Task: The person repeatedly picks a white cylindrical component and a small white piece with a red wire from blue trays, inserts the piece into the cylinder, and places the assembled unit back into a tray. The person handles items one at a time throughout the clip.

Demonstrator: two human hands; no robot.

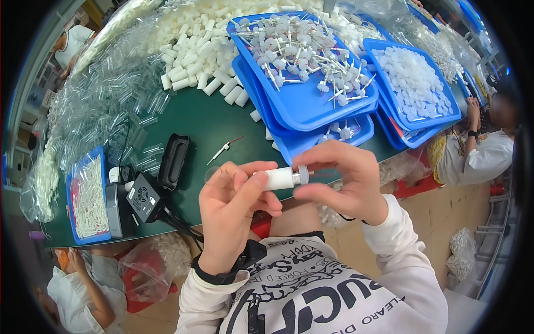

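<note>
A small blue tray (84, 200) of white pieces is sitting at the left edge of the green tabletop (194, 119). The left hand (231, 214) is gripping a white tube (278, 178), its fingers (261, 167) curling around it above the tabletop's near edge. The right hand (347, 181) is pinching the tube's grey cap (303, 175) between thumb and fingers. Blue trays (303, 108) of white parts are lying beyond.

You wear a white long-sleeved top (311, 289) with bold black lettering across the chest, its sleeves reaching both wrists; a black wristband (222, 274) with a small black device clipped on it circles your left wrist, and both hands are bare
</note>
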